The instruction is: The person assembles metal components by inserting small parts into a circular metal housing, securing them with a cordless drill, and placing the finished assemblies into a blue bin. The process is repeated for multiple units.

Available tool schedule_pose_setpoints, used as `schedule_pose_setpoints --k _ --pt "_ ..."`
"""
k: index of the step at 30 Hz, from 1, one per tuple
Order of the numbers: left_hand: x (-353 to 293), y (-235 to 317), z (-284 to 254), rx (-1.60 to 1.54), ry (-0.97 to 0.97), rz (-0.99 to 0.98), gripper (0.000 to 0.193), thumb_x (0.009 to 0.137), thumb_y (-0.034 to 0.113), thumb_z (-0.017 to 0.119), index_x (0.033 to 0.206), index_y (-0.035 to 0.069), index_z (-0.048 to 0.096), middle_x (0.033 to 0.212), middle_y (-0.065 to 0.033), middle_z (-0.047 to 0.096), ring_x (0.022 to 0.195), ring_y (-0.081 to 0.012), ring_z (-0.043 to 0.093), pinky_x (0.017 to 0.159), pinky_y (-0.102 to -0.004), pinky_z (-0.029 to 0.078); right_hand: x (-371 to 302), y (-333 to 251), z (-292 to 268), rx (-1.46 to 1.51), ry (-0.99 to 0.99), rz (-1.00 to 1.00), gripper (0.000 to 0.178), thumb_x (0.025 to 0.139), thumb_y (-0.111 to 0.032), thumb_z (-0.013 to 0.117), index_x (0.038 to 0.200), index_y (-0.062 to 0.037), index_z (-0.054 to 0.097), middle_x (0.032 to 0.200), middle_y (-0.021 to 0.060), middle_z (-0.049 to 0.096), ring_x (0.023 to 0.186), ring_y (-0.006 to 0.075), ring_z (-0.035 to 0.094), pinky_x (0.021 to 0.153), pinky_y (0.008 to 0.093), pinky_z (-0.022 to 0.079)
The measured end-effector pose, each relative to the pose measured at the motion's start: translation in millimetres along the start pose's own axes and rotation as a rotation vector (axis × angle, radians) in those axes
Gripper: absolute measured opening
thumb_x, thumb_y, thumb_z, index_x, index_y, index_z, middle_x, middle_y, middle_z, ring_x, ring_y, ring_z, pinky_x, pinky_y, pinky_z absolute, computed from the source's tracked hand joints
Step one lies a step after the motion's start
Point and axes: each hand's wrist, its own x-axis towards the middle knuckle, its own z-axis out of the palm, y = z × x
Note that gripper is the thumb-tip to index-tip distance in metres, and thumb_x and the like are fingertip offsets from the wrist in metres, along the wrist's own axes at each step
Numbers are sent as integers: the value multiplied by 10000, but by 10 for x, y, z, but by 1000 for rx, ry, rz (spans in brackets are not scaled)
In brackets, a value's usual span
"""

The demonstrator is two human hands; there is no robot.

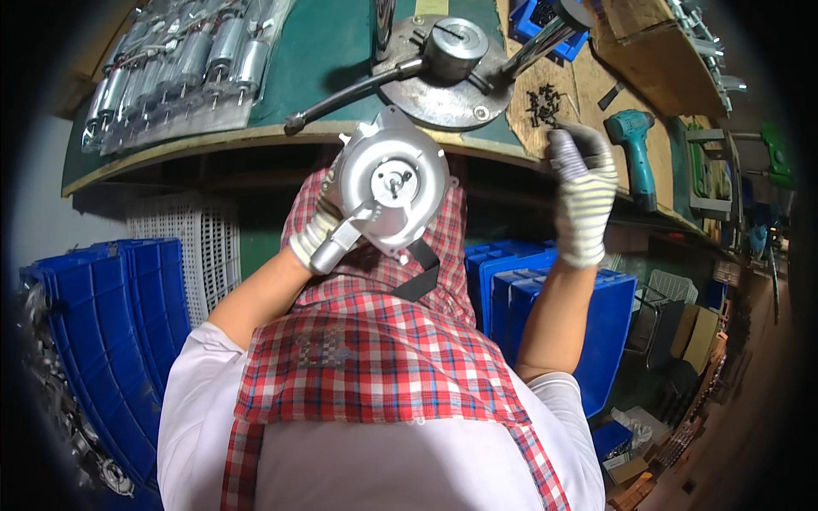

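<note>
My left hand (319, 232), in a striped knit glove, grips a round silver metal blower housing (348, 175) with an outlet tube at its lower left. The housing is held up in front of my apron, its hub facing up; most of the fingers are hidden behind it. My right hand (586, 192), gloved alike, hovers at the bench edge with its fingers curled together; whatever is in them is hard to make out. Just beyond its fingertips lies a scatter of small black screws (545, 106) on a cardboard sheet (521, 115). A teal power screwdriver (632, 153) rests to its right.
On the green bench (319, 51) stands a round metal fixture (434, 94) with posts and a lever (354, 96). Several small motors (200, 55) lie at the left. A blue bin (567, 47) sits at the back. Blue crates (562, 319) flank me below.
</note>
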Motion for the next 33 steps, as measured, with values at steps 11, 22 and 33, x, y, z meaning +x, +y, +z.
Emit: schedule_pose_setpoints --k 11,22,33 --pt "167 543 337 785 -106 256 587 853 268 761 1353 36 558 1288 -123 650 1198 -265 627 1082 -408 460 -752 32 1028 -633 -165 -706 196 778 -168 784 943 -81 724 912 129 669 871 338 632 786 440 500" --pt "-33 156 226 536 -176 84 591 913 262 729 1418 59 500 1364 -122 591 1271 -254 575 1108 -396 461 -869 119 909 -731 -259 -934 365 692 -190 750 1021 -38 704 1000 151 676 856 333 674 749 442 543" --pt "53 228 62 131 -73 -106 542 924 232 712 1392 44 513 1326 -117 609 1218 -231 594 1056 -377 489 668 750 -737 -1014 72 -564 242 921 -178 682 1151 -106 695 1060 169 673 999 382 629 890 456 511"
